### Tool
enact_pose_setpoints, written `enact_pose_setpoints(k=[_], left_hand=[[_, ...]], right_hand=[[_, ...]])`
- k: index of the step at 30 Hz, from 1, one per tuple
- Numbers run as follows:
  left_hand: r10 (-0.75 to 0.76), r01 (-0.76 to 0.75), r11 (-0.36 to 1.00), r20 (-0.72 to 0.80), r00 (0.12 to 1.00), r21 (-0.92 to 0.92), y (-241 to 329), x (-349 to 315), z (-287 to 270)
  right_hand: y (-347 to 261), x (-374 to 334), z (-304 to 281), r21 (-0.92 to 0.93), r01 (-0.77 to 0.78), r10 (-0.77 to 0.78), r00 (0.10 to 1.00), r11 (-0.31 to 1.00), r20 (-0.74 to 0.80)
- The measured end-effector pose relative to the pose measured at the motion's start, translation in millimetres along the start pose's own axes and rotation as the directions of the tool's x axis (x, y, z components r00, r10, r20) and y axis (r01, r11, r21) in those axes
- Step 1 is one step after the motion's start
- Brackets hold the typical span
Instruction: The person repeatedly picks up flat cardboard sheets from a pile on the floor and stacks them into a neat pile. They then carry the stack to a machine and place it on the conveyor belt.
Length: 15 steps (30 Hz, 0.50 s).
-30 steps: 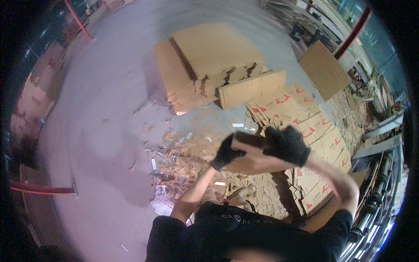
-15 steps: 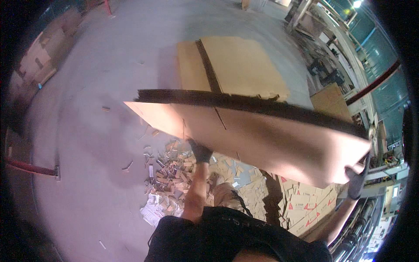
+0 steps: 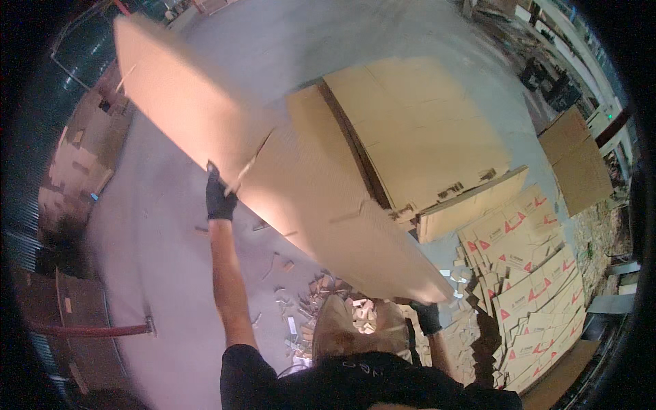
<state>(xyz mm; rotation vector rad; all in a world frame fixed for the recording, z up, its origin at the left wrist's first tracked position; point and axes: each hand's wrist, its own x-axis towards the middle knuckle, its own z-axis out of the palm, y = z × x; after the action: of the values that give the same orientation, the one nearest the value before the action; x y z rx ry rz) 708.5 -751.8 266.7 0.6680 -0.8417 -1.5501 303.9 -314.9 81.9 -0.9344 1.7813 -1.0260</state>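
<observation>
A long stack of brown cardboard sheets (image 3: 321, 184), cut with slots, hangs tilted in front of me, from the upper left down to the lower right. My left hand (image 3: 220, 195), in a dark glove, grips its near lower edge by a slot, left of its middle. At its lower right end my right hand (image 3: 427, 318), also dark-gloved, holds the edge; some of its fingers are hidden. Beyond the held sheets, large flat cardboard sheets (image 3: 424, 130) lie piled on the floor, partly covered by what I carry.
Printed cardboard sheets with red marks (image 3: 540, 287) lie overlapped at the right. Cardboard scraps (image 3: 318, 287) litter the floor around my legs. A brown board (image 3: 577, 160) leans at the far right near machinery. A red bar (image 3: 96, 331) stands out at the left; cardboard stacks (image 3: 78, 157) are behind it.
The held sheets have swung from nearly level to a steep diagonal, left end raised and far. My left hand moved left and outward; my right hand came in toward my body. My view turned rightward.
</observation>
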Motion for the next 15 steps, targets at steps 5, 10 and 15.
enact_pose_setpoints(k=[5,10,15], left_hand=[[0.072,-0.078,0.818,0.034,0.997,0.570,-90,160,-63],[-0.372,0.424,0.856,-0.216,0.903,0.296,-352,187,-202],[-0.468,0.504,0.862,-0.300,0.831,0.051,-492,135,-268]], right_hand=[[-5,131,113,0.716,-0.331,0.350,0.928,0.614,0.129],[60,252,222,0.687,-0.240,0.414,0.905,0.686,-0.098],[100,302,266,0.782,-0.267,0.561,0.818,0.564,-0.126]])
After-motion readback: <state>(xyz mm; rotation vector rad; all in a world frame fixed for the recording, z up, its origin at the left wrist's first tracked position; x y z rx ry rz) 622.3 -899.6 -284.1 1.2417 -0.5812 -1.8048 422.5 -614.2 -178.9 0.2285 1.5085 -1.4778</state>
